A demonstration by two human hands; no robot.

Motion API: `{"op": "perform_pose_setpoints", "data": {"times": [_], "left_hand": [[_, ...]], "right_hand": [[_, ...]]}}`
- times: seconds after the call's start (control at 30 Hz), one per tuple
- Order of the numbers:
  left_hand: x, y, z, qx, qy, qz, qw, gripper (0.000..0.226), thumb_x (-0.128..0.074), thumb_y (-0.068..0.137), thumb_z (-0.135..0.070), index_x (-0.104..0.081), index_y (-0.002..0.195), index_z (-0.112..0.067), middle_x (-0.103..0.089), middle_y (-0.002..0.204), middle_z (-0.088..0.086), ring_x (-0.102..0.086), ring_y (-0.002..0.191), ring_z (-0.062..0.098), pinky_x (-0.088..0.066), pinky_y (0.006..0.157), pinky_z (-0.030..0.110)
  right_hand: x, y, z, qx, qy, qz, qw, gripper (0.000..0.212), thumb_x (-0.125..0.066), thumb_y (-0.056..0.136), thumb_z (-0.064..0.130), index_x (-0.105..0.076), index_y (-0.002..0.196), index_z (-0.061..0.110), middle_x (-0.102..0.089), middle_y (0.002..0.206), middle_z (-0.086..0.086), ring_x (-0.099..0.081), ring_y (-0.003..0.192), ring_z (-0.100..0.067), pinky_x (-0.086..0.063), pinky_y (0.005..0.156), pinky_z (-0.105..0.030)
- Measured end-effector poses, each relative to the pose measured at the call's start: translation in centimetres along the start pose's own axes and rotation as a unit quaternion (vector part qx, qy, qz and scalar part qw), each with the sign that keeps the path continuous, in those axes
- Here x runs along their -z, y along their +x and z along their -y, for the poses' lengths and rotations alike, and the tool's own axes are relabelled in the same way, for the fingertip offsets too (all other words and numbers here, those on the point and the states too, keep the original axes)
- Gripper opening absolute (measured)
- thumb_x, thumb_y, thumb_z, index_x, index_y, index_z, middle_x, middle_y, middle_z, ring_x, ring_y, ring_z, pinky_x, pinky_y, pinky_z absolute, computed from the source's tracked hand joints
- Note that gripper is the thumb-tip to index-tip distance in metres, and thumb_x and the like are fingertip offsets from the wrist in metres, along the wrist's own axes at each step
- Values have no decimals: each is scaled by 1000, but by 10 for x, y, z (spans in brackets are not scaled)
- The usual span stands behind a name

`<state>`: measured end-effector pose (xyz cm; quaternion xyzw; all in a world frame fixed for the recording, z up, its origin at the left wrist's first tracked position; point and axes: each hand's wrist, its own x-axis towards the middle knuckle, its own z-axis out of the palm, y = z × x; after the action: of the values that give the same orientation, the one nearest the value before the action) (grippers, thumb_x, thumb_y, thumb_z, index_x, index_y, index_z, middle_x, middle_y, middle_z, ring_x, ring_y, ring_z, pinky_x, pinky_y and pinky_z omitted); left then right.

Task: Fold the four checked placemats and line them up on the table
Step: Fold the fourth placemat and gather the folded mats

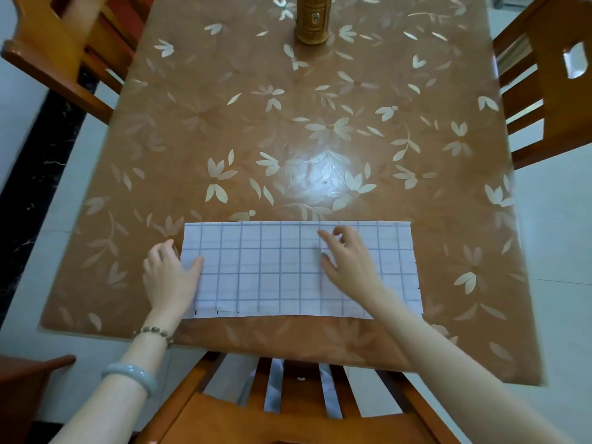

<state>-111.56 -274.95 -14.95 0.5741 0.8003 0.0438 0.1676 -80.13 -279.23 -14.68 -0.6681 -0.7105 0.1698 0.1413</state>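
Chair back (pixel 256 424) before table (pixel 224 123); canister (pixel 312 20) beyond

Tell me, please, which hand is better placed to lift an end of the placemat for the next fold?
Probably the left: the left hand sits at the left short edge of the placemat, thumb on the cloth. The right hand rests inside the mat, short of its right edge, better suited to pinning.

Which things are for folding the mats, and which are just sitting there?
For the job: checked placemat, left hand, right hand, table.
Just sitting there: golden container at the far end, wooden chairs, pale bangle.
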Motion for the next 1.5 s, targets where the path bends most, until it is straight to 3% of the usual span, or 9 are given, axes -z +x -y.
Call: {"op": "perform_pose_setpoints", "data": {"times": [0.1,0.33,0.5,0.63,0.8,1.03,1.2,1.37,1.5], "left_hand": [[4,-2,-7,41,-16,22,999,66,-68,84,-39,-42,134,-5,-43,137,16,-40,123,34,-38,100,47],[9,5,-18,99,-94,73,988,45,-67,84,-32,-45,115,-8,-58,110,12,-58,94,31,-52,76,42],[15,10,-10,127,-127,153,972,45,-64,85,-41,-57,118,-10,-66,109,7,-64,88,27,-56,75,42],[31,12,-9,95,-251,218,938,13,-65,89,-19,-62,101,-13,-66,101,4,-64,88,24,-53,71,38],[65,15,-10,44,-252,204,945,14,-68,87,-15,-66,100,-13,-69,95,3,-65,82,17,-51,66,32],[114,23,-13,8,-218,158,963,10,-74,81,-16,-71,89,-13,-73,82,4,-70,78,24,-56,73,41],[139,11,-24,-34,-211,148,966,5,-74,81,-16,-72,80,-20,-74,72,-6,-71,74,18,-50,62,28],[153,-21,-66,-107,-214,154,959,13,-76,76,-26,-69,75,-15,-72,78,8,-66,70,22,-49,67,34],[147,-53,-117,-168,-204,160,951,15,-74,77,-21,-62,68,-24,-62,66,-5,-55,60,1,-40,59,12]], "right_hand": [[-14,6,29,5,35,91,995,45,-60,85,16,-53,129,10,-49,104,-14,-51,92,-32,-38,60,-30],[-17,14,27,-59,56,161,984,62,-63,80,26,-40,137,21,-37,105,-3,-44,95,-22,-45,68,-33],[-13,18,27,-62,52,201,976,82,-72,73,37,-30,143,25,-30,104,1,-37,96,-18,-46,74,-33],[-12,15,28,-63,43,219,973,94,-76,66,38,-25,144,25,-29,106,0,-36,102,-21,-48,84,-39],[-13,17,36,-67,32,219,973,95,-76,66,38,-25,144,23,-33,112,-4,-37,104,-23,-47,86,-39],[-31,22,70,-68,54,192,978,90,-75,68,39,-28,142,19,-36,117,-8,-40,106,-27,-43,78,-31],[-35,24,74,-71,73,187,977,96,-78,66,39,-26,144,19,-36,120,-10,-40,109,-28,-43,90,-35],[-35,26,73,-77,70,202,974,99,-79,65,39,-24,145,21,-35,122,-9,-40,109,-27,-45,88,-36],[-34,26,73,-89,74,205,972,94,-76,64,38,-28,142,21,-36,117,-9,-39,104,-25,-44,85,-36]]}}
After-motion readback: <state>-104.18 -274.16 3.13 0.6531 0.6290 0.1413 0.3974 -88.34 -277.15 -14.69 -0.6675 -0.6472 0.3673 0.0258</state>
